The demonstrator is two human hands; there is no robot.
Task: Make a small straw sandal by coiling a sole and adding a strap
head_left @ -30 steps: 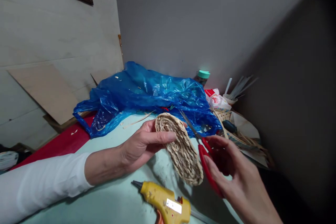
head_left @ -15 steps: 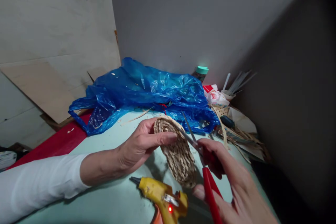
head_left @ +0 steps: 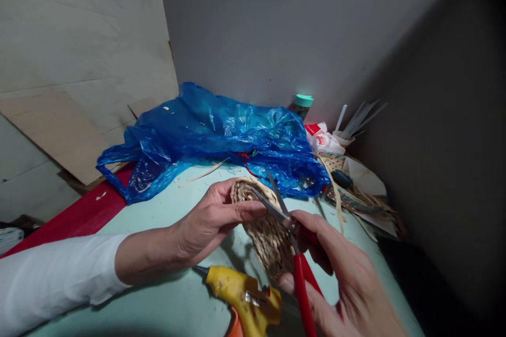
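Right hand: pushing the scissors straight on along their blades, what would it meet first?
Likely the woven disc held by the left hand; the scissors, blades open, overlap its top edge.

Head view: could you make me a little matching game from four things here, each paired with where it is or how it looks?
Things:
1 woven disc
2 scissors
3 glue gun
4 plastic bag

Descriptions:
a yellow, lying nearest the camera
b held by the right hand, blades open
c blue, crumpled at the back
d pinched on edge in the left hand

Pairs: 1-d, 2-b, 3-a, 4-c.
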